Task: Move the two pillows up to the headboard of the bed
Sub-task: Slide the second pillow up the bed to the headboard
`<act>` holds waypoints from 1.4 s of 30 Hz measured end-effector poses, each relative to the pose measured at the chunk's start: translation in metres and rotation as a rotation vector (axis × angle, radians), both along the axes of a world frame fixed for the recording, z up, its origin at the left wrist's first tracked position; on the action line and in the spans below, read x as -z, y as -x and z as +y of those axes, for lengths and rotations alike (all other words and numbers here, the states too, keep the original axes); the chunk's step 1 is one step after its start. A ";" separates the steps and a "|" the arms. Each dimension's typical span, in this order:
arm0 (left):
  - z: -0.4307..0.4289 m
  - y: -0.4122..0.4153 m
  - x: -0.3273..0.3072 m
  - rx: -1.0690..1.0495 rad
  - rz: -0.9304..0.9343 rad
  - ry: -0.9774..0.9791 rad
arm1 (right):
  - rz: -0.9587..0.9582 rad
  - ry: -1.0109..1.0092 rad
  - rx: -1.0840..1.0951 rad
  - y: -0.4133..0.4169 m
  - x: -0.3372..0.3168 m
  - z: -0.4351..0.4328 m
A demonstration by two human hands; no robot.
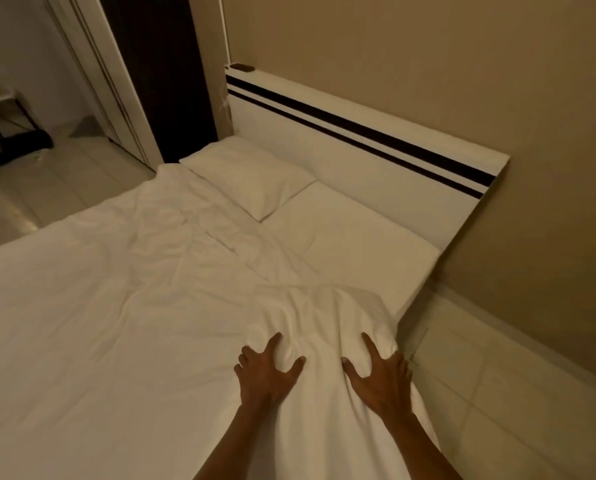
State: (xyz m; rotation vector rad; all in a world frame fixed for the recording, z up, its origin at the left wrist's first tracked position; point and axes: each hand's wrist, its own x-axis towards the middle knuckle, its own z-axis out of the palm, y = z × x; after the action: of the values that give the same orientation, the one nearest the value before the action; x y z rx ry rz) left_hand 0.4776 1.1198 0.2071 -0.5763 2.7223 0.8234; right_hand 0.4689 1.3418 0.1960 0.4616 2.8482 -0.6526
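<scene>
One white pillow (251, 178) lies flat at the far left of the bed, its far edge against the white headboard (341, 161) with two dark stripes. A second white pillow (324, 317) lies on the near right edge of the bed, well short of the headboard. My left hand (268, 372) and my right hand (379, 379) press on its near end. Their fingers are spread and fabric is bunched between thumb and fingers. The mattress strip (341, 230) by the headboard's right half is bare.
A rumpled white duvet (99, 289) covers the rest of the bed. A beige wall and tiled floor (497, 393) run along the right side. A dark doorway (158, 64) opens beyond the bed's far left corner. A small dark object (242, 68) sits on the headboard's top.
</scene>
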 end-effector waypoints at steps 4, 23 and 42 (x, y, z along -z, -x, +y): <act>0.050 0.046 0.003 0.006 0.029 -0.035 | 0.008 -0.031 0.010 0.045 -0.003 0.050; 0.212 0.288 0.005 -0.290 0.035 -0.033 | 0.022 -0.059 -0.252 0.340 -0.006 0.205; 0.330 0.441 -0.024 -0.739 0.077 -0.120 | 0.056 0.023 -0.749 0.593 -0.027 0.278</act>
State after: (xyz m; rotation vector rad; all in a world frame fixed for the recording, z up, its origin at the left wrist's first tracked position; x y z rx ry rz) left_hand 0.0369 1.4497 0.2309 -1.5909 2.4817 1.1640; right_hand -0.1241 1.6198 0.2235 -0.6153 2.7395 -0.5367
